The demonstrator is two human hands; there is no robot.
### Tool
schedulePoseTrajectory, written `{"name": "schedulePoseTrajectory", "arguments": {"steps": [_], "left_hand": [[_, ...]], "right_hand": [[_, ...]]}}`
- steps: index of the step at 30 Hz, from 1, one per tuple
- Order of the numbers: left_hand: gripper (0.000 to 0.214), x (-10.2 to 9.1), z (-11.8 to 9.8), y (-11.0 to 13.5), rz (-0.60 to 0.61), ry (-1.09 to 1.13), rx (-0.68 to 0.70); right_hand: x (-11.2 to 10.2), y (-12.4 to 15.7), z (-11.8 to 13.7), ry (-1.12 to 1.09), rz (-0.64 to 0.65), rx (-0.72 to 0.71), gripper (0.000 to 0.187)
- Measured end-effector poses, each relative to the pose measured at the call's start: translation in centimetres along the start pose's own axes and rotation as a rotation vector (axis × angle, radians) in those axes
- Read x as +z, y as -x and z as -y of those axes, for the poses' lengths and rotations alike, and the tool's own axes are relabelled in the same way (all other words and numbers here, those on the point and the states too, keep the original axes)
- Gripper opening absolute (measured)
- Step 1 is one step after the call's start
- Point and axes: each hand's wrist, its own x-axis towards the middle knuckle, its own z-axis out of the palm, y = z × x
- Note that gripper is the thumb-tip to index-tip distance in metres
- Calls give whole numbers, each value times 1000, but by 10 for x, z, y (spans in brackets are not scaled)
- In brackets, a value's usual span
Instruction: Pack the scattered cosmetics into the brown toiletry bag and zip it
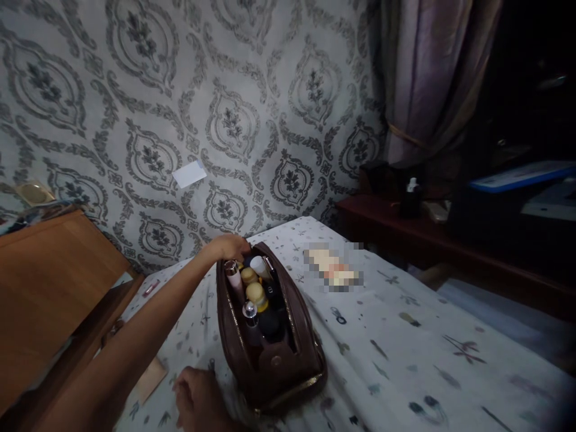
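Note:
A brown leather-look makeup bag (310, 327) lies on the patterned white sheet with its zipped top gaping. Packed inside are a pink tube with a shiny cap (234, 279), a jar with a yellowish lid (255, 293), a silver-topped bottle (250, 313), a white-capped container (258, 267) and dark items that I cannot make out. My left hand (230, 246) is closed over the bag's far end, its fingertips partly hidden at the rim. Near the bag's close left side, my right hand (198, 396) rests with fingers curled and nothing visible in them.
A pixelated flat item (333, 268) lies on the sheet right of the bag. A beige piece (152, 379) is partly behind my left arm. Wooden furniture (67, 264) stands left; a dark red table (382, 216) with a pump bottle (410, 198) is right. The patterned wall (270, 120) is behind.

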Motion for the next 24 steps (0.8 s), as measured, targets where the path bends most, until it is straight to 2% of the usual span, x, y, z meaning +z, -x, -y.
{"name": "schedulePoseTrajectory", "arguments": {"steps": [5, 9, 12, 15, 19, 24], "left_hand": [[19, -19, 12, 7, -117, 69, -25], [24, -28, 16, 12, -208, 174, 6], [23, -24, 14, 10, -240, 272, 66], [23, -14, 9, 6, -220, 337, 99], [21, -2, -2, -2, -175, 340, 80], [17, 5, -10, -7, -180, 347, 39]], "right_hand": [[0, -1, -2, 1, 17, -14, 20], [2, -1, -5, 8, -1, -67, 22], [3, -1, -6, -2, -8, -89, 22], [3, -1, -8, -8, -18, -96, 21], [4, 0, -11, 6, -14, -95, 18], [4, -1, -11, 21, -2, -90, 16]]}}
